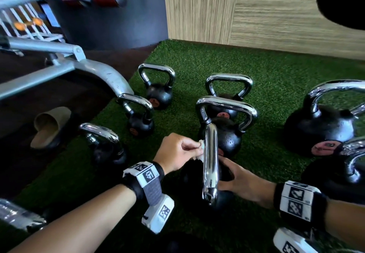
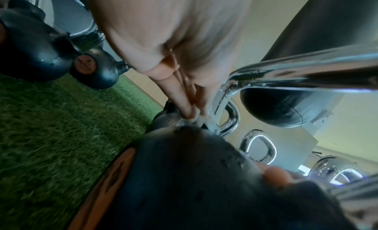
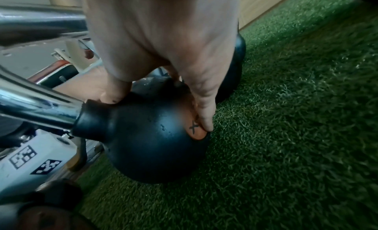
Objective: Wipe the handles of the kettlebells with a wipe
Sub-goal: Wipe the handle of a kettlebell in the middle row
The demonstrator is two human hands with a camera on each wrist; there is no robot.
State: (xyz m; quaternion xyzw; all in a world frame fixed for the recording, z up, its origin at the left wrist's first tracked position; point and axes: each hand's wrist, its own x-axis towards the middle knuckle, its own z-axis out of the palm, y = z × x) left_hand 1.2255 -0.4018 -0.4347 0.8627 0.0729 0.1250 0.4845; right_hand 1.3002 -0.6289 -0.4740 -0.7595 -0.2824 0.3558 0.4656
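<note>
The nearest kettlebell [image 1: 223, 197], black with a chrome handle [image 1: 210, 164], stands on the green turf between my hands. My left hand [image 1: 194, 148] pinches a small white wipe [image 1: 199, 151] against the handle's left side. In the left wrist view the wipe [image 2: 197, 120] sits low on the handle, where it meets the black body [image 2: 194, 177], pinched in my left hand [image 2: 192, 113]. My right hand [image 1: 231, 175] grips the body from the right. In the right wrist view its thumb [image 3: 111, 96] lies by the handle root and its fingers [image 3: 204, 118] lie over the orange label [image 3: 197, 132].
Several more chrome-handled kettlebells stand around on the turf [image 1: 266, 79], one close behind [image 1: 227, 134] and a big one at right [image 1: 320, 128]. A grey bench frame [image 1: 94, 71] and a beige slipper [image 1: 49, 126] lie at left. A wood-panelled wall [image 1: 276, 12] closes the back.
</note>
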